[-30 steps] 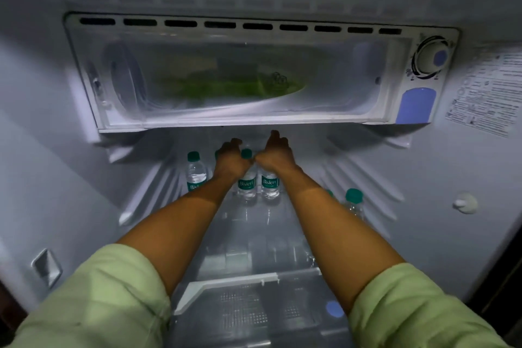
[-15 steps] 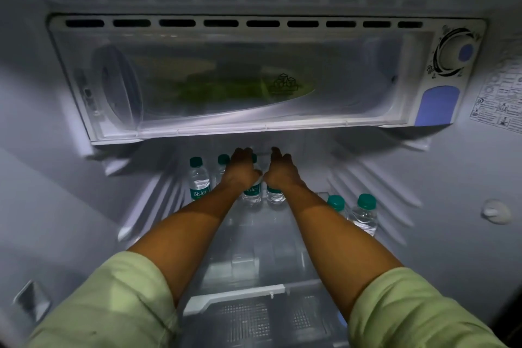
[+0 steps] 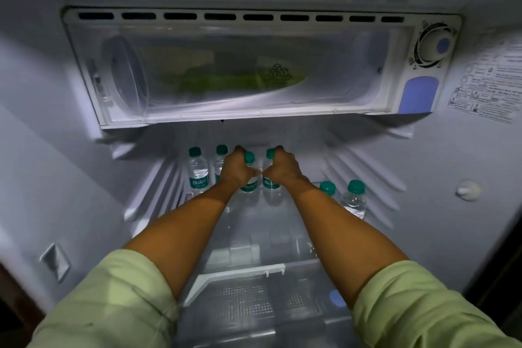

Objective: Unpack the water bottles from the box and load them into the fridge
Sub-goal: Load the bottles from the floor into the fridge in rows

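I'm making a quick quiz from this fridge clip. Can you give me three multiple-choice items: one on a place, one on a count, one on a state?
1. Where do the bottles stand?
A. On the glass shelf below the freezer box
B. Inside the freezer box
C. In the bottom drawer

2. How many green caps show?
A. Three
B. Six
C. Nine

3. What are the hands doing?
A. Hanging idle
B. Turning the dial
C. Each gripping a bottle

Key: 1 A, bottles rest on the glass shelf. 2 B, four at the back, two at right. 3 C, left hand and right hand wrap the middle bottles.
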Available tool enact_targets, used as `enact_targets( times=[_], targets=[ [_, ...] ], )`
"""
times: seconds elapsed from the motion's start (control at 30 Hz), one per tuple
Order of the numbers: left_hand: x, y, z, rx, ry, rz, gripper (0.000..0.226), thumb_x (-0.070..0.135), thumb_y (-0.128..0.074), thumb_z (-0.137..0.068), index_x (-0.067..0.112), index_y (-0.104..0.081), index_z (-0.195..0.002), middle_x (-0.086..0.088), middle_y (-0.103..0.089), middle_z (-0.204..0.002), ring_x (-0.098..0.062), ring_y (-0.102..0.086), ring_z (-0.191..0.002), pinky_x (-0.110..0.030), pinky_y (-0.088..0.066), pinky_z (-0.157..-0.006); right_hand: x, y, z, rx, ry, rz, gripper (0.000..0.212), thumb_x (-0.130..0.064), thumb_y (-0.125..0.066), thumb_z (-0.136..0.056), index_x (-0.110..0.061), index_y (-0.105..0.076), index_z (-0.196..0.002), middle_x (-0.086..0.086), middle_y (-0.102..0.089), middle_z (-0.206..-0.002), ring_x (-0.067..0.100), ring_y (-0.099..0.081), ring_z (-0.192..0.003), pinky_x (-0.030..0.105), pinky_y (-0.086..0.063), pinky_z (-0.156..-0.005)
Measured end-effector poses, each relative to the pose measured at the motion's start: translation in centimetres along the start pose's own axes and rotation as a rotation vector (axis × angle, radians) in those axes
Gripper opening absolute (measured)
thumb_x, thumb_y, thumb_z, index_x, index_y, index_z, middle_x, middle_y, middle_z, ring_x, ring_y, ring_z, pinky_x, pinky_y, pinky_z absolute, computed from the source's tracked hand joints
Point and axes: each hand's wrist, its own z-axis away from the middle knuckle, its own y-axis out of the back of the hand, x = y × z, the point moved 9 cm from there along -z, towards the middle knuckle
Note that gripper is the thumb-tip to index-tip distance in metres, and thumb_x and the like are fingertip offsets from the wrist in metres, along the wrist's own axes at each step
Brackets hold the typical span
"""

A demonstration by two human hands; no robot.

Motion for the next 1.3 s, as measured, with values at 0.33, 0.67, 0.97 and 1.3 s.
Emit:
enact_targets(
  times=[0.33,0.67,0.97,1.3],
  targets=[
    [0.5,1.8,3.6,-0.062,0.017,0.109,0.049,0.021,-0.079,-0.081,0.005,-0.056,-0.122,-0.013,-0.063,-0.121,-0.023,-0.059,-0.098,-0.032,-0.048,-0.084,-0.8,2.6,3.9,-0.154,0.043,0.004,0.062,-0.014,-0.073,-0.085,-0.013,-0.043,-0.139,0.011,-0.054,-0.132,0.025,-0.056,-0.106,0.031,-0.047,-0.079],
    [3.0,3.9,7.0,-0.035,-0.051,0.136,0.046,0.024,-0.079,-0.081,0.014,-0.058,-0.121,-0.005,-0.064,-0.121,-0.02,-0.059,-0.097,-0.031,-0.046,-0.08,-1.3,5.7,7.5,-0.154,0.059,0.089,0.064,-0.019,-0.074,-0.086,-0.018,-0.04,-0.141,0.006,-0.054,-0.126,0.023,-0.052,-0.103,0.033,-0.043,-0.077],
    [3.3,1.6,9.7,-0.084,-0.019,0.108,0.048,0.027,-0.08,-0.079,0.016,-0.058,-0.121,-0.004,-0.065,-0.119,-0.021,-0.061,-0.095,-0.034,-0.051,-0.08,-1.8,6.9,10.3,-0.157,0.081,0.215,0.067,-0.021,-0.078,-0.083,-0.018,-0.039,-0.138,0.004,-0.053,-0.117,0.023,-0.052,-0.098,0.028,-0.04,-0.063],
    [1.6,0.9,11.6,-0.1,0.002,0.101,0.057,0.029,-0.079,-0.08,0.016,-0.053,-0.129,-0.005,-0.063,-0.126,-0.02,-0.059,-0.097,-0.03,-0.048,-0.078,-1.5,4.9,12.3,-0.242,0.076,0.299,0.077,-0.018,-0.077,-0.084,-0.016,-0.032,-0.146,0.012,-0.052,-0.136,0.023,-0.049,-0.1,0.034,-0.045,-0.075]
  ],
)
